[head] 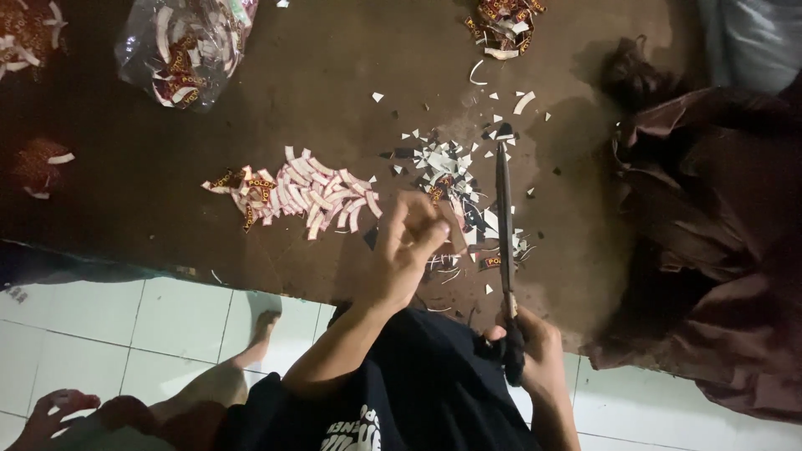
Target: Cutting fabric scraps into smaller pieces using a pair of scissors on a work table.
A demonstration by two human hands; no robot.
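L hand [407, 242] is up over the brown mat [334, 92], fingers [430, 235] curled and pressed together, thumb against forefinger; can't tell if they pinch a patch, too small/blurred. R hand [535, 351], near right, fingers wrapped round the black handles of 1 pair of scissors [504, 217]. Blades look closed, pointing far, tip among the scraps [447, 167].

Scraps: white & dark offcuts, too many to count, scattered centre of mat, just far of L hand and left of the blades. Row of cut patches [296, 196]: 1 pile, curved white/red-yellow pieces overlapping, left of L hand, near but apart; count unclear, a few dozen approx.

1 clear bag [180, 46] of patches far left. 3 more small heaps: far centre-right [505, 21], far left corner [25, 33], left edge [38, 165]. 1 bundle of dark brown cloth [710, 217] on the right, partly on mat, partly on white tile floor [83, 326].

Person sits at mat's near edge, dark shirt, 1 bare foot [263, 321] on the tiles near left.
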